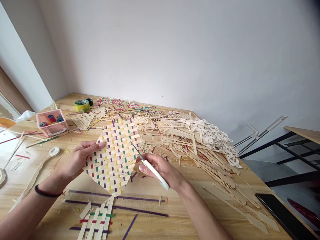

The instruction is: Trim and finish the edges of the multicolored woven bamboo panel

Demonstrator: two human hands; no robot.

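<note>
A woven bamboo-strip panel point(116, 153), pale with purple, green, yellow and red strips, is held up above the table. My left hand point(83, 155) grips its left edge, thumb on the front face. In my right hand point(160, 168) are white-handled scissors point(156, 175), their blades lying at the panel's right side. Whether the blades touch the weave I cannot tell. Below the panel a smaller, loosely woven piece point(97, 220) rests on the table among loose purple strips point(140, 210).
A pink box of thread spools point(52, 123) and a yellow tape roll point(82, 105) stand at the left. Heaped strips point(180, 133) and white cord point(212, 135) cover the back right. A black phone point(282, 213) lies by the right edge. Behind rises a wall point(162, 50).
</note>
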